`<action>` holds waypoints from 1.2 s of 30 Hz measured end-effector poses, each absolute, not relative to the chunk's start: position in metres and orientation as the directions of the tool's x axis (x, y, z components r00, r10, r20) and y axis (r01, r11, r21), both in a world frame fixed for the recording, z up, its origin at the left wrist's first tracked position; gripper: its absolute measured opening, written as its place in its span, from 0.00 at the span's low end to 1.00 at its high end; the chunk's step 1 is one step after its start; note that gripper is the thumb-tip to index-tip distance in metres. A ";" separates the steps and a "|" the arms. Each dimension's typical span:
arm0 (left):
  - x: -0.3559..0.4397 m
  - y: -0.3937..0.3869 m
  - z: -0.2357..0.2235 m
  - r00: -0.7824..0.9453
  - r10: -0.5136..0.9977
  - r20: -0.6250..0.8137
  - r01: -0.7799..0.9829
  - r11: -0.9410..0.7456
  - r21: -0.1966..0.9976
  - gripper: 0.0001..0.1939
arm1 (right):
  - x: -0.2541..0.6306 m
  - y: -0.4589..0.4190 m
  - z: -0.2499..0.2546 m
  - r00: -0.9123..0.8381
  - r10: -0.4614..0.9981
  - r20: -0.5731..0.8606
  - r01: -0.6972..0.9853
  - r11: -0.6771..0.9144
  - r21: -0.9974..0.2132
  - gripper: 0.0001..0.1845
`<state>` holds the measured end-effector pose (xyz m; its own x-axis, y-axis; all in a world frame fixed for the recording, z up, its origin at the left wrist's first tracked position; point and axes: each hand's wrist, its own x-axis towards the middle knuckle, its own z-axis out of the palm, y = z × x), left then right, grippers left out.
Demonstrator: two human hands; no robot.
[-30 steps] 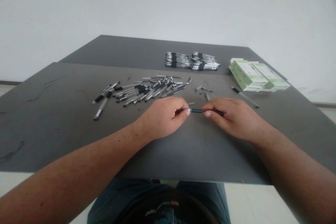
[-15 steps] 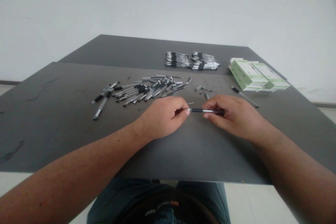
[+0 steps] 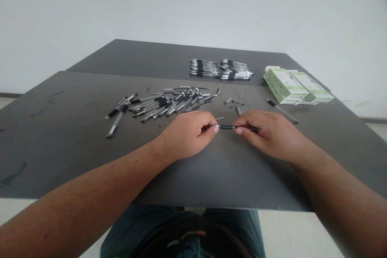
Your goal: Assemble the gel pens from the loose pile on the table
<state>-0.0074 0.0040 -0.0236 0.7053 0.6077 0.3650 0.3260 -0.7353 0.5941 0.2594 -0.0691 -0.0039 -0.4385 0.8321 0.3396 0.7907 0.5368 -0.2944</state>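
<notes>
Between my two hands a pen (image 3: pixel 226 127) with a black rubber grip lies level above the table. My left hand (image 3: pixel 193 135) pinches its left, tip end between thumb and forefinger. On the other end, my right hand (image 3: pixel 266 133) is closed around the clear barrel, its fingers hiding most of it. Just beyond my hands lie a loose pile of pens and pen parts (image 3: pixel 169 105), and a few small parts, among them a cap (image 3: pixel 238 110).
Bundled stacks of pens (image 3: pixel 204 67) lie at the back of the dark table (image 3: pixel 90 161). Green and white boxes (image 3: pixel 290 86) stand at the back right. A single pen (image 3: pixel 282 111) lies right of my right hand, and crossed pens (image 3: pixel 116 119) lie at the left.
My right thumb and fingers have closed in slightly on the pen's barrel, covering the stretch beside the black grip. My left hand stays in place.
</notes>
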 end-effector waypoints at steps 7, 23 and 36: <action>-0.007 0.004 -0.023 0.699 0.608 0.377 0.319 -0.737 0.596 0.07 | 0.259 -0.069 -0.004 -0.394 0.854 0.340 0.804 0.500 -0.323 0.06; -0.007 0.005 -0.025 0.706 0.598 0.379 0.315 -0.745 0.588 0.07 | 0.259 -0.069 -0.006 -0.472 0.810 0.347 0.773 0.570 -0.280 0.09; -0.008 0.005 -0.025 0.704 0.593 0.391 0.308 -0.751 0.584 0.06 | 0.259 -0.069 -0.006 -0.449 0.812 0.373 0.769 0.564 -0.300 0.09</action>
<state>-0.0078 0.0046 -0.0254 0.7042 0.5927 0.3908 0.3080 -0.7511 0.5840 0.2593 -0.0691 -0.0063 -0.4495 0.8115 0.3734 0.7695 0.5640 -0.2996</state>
